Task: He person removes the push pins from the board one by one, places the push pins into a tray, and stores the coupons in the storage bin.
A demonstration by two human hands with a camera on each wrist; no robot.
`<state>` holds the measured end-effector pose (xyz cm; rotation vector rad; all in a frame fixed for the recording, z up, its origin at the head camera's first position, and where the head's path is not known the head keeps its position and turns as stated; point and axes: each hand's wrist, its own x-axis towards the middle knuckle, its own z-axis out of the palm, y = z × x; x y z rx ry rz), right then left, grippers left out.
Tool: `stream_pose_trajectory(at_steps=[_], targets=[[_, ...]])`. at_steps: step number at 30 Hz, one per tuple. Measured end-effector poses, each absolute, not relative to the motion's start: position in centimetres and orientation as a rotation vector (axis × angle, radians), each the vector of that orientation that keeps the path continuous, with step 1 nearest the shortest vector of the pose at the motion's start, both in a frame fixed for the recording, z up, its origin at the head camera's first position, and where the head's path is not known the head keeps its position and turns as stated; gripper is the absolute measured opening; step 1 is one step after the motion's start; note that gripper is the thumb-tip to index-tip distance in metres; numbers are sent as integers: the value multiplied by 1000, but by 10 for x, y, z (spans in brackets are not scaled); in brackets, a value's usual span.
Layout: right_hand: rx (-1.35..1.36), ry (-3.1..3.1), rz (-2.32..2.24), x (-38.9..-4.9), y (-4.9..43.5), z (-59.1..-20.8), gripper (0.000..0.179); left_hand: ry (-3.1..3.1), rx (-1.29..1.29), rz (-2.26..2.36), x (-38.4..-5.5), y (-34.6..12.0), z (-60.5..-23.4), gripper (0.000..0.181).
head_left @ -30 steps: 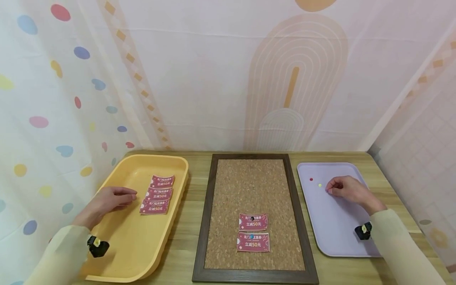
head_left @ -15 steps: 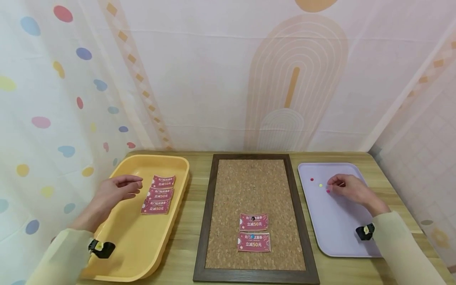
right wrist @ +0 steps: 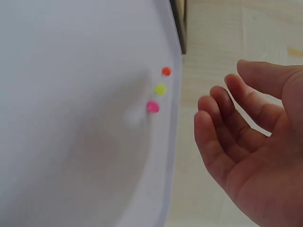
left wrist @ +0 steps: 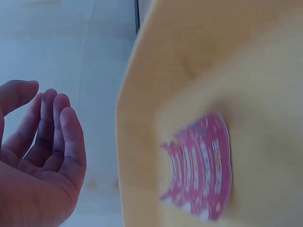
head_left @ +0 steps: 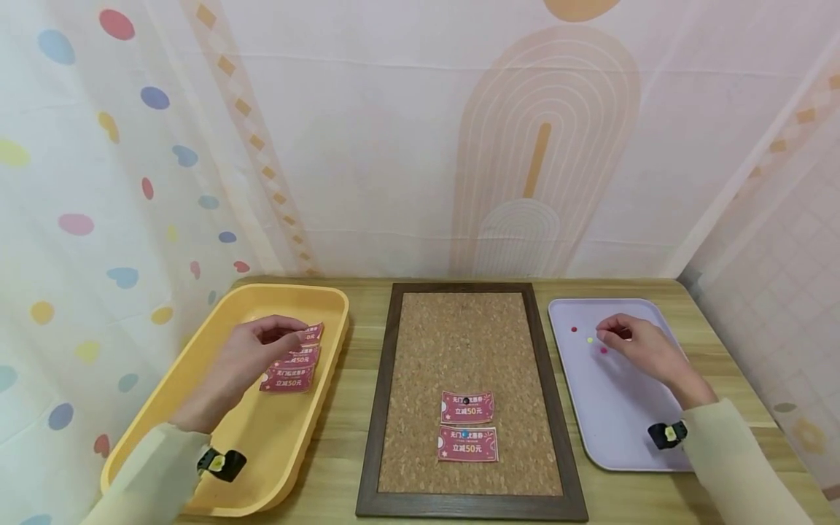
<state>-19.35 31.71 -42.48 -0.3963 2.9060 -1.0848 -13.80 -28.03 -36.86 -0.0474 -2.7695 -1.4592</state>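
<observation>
My left hand [head_left: 244, 359] hovers over the yellow tray [head_left: 259, 456], its bent fingertips near the top one of 3 red-and-white paper coupons [head_left: 286, 379]. In the left wrist view, thumb and fingers stand apart with nothing between them. The coupons overlap in a column, the upper ones partly hidden by the hand. Over the lavender tray [head_left: 623, 426], my right hand [head_left: 642, 350] is loosely curved and holds nothing. Close to its fingertips lie a red pushpin [head_left: 574, 329], a yellow pushpin [head_left: 590, 340] and a pink pushpin [right wrist: 152, 107].
Between the trays lies a dark-framed corkboard [head_left: 472, 335]. Two coupons are fixed low on it: the upper coupon [head_left: 453, 412] by a black pushpin [head_left: 467, 400], the lower coupon [head_left: 468, 450] by a blue pushpin [head_left: 464, 434]. A patterned curtain [head_left: 367, 146] hangs behind the table.
My left hand has moved right, from beside the coupons to over them. The right hand has drawn slightly up and away from the pink pushpin, which now shows fully.
</observation>
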Motion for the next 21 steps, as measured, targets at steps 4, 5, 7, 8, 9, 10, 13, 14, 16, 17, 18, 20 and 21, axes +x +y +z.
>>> stream_pose_trajectory(at_steps=[4,5,7,8,9,10,13,14,16,17,18,20,21], targets=[[-403,2932,-1108,-189,310,-420,19,-2705,-108,-1576,-135,-264,-370,27],[-411,2937,-1118,-188,308,-419,19,-2691,-117,-1608,-134,-260,-370,28],[-427,2948,-1143,-186,303,-418,19,-2682,-123,-1645,-133,-253,-371,29],[-436,2958,-1157,-184,301,-418,18,-2683,-128,-1654,-133,-249,-372,29],[-442,2966,-1167,-183,299,-417,18,-2685,-135,-1668,-133,-246,-373,30],[-450,2976,-1176,-182,297,-416,17,-2689,-137,-1674,-133,-243,-374,30],[-472,3003,-1198,-179,290,-415,16,-2694,-168,-1688,-133,-233,-376,28],[-473,3005,-1201,-178,287,-414,16,-2691,-179,-1697,-132,-229,-377,27],[-478,3005,-1210,-175,282,-413,16,-2683,-198,-1722,-132,-222,-378,25],[-480,3002,-1218,-174,280,-413,16,-2679,-211,-1742,-131,-218,-379,24],[-480,2999,-1222,-173,277,-412,16,-2675,-213,-1760,-130,-214,-380,24],[-476,2993,-1229,-170,272,-411,16,-2666,-229,-1791,-129,-207,-382,23],[-477,2994,-1235,-169,269,-411,16,-2666,-234,-1803,-129,-204,-383,23]])
